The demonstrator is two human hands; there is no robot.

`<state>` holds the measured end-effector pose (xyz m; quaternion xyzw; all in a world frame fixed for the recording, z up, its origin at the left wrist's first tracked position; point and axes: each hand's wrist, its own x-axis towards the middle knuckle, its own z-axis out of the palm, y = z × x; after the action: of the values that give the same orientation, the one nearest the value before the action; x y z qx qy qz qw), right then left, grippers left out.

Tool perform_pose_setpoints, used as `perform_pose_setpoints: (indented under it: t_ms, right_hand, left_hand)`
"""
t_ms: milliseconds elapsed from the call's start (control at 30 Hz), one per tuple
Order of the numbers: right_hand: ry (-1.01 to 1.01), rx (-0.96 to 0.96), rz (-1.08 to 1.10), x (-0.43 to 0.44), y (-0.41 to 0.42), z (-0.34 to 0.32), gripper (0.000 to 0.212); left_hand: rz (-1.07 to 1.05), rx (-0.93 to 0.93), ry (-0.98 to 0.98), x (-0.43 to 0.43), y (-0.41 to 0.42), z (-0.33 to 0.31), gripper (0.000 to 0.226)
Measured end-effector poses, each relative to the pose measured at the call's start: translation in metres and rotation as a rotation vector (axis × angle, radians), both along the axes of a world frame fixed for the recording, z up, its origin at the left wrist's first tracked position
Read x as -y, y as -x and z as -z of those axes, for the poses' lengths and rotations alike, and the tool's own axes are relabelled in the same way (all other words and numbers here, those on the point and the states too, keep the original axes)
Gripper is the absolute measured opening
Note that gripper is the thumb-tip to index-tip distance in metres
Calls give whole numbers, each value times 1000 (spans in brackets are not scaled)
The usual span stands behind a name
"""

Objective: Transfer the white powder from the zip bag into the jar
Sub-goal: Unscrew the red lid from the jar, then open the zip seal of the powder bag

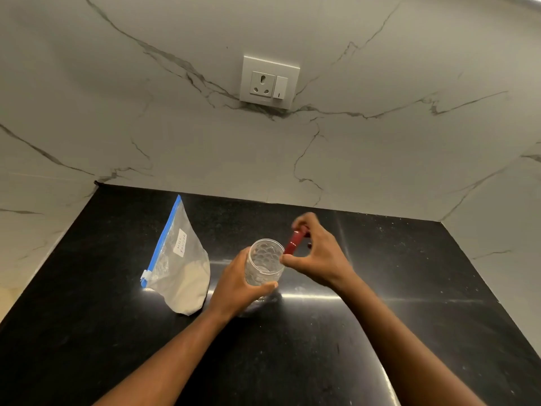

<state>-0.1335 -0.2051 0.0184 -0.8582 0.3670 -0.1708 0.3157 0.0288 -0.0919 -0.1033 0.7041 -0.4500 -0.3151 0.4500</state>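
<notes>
Red lid [294, 243] pinched in my right hand [317, 259], off jar [265, 263] gripped by left hand [238, 288]; sealed zip bag [180, 265] upright at nine o'clock, nearer left.

Item count, head view:
- Zip bag [180, 259] with white powder: one, bearing one white label [180, 242].
- Clear jar [265, 263]: one.
- Red lid [293, 243]: one.
- Hands: two, left [238, 285] and right [317, 253].
- Black surface [409, 288]: one.
- Wall socket [269, 82]: one, with one switch [280, 87].
</notes>
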Motion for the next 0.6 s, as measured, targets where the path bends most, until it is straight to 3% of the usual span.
perform_pose_setpoints:
  t_ms: [133,233,367,600]
  right_hand:
    - [-145,227,312,-22,45,59,51]
    - [-181,229,405,-39,59,102,62]
    - [-130,26,421,-53,67,139,93]
    - [-74,-144,348,-57,69,160,111]
  left_hand:
    - [-53,-13,-77,-7,10,8,111]
    - [-138,-24,-148,-21,22,17,129]
    - [-229,40,-114,-40,45,19,105]
    - [-193,106,-115,-59,65,21,86]
